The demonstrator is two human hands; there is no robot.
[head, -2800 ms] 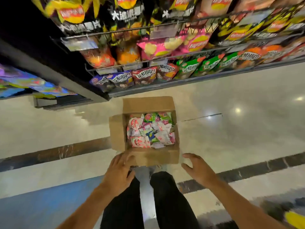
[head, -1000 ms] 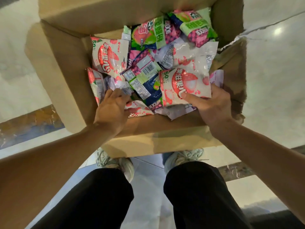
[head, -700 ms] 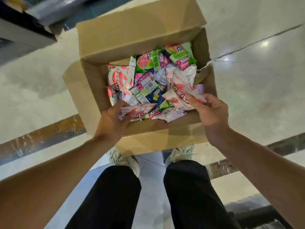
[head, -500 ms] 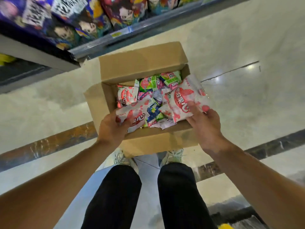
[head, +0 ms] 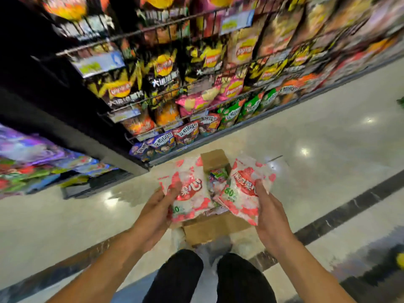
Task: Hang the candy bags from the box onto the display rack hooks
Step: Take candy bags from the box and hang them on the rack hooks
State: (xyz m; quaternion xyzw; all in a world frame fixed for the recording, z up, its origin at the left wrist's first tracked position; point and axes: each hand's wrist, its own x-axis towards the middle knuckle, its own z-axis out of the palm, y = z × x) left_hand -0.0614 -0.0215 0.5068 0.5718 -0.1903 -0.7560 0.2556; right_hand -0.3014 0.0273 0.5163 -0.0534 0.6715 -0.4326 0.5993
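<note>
Two candy bags lifted above the open box.

The left hand [head: 157, 206] grips one red-and-white candy bag [head: 189, 193] by its lower edge; the right hand [head: 270, 212] grips a second candy bag [head: 244, 191], at 3 o'clock of the first. The cardboard box [head: 215, 228] sits on the floor [head: 317, 149] beneath them, more bags inside. The display rack [head: 196, 84] of chip bags stands at 12 o'clock, blurred.

An open brown cardboard box [head: 215, 229] stands on the glossy pale floor; above it the left hand [head: 156, 212] grips one white-and-red plastic candy bag [head: 190, 193], the right hand [head: 270, 213] grips another [head: 244, 191]; beyond the box stands a dark wire display rack [head: 175, 92] hung with crisp packets; blurred.
</note>
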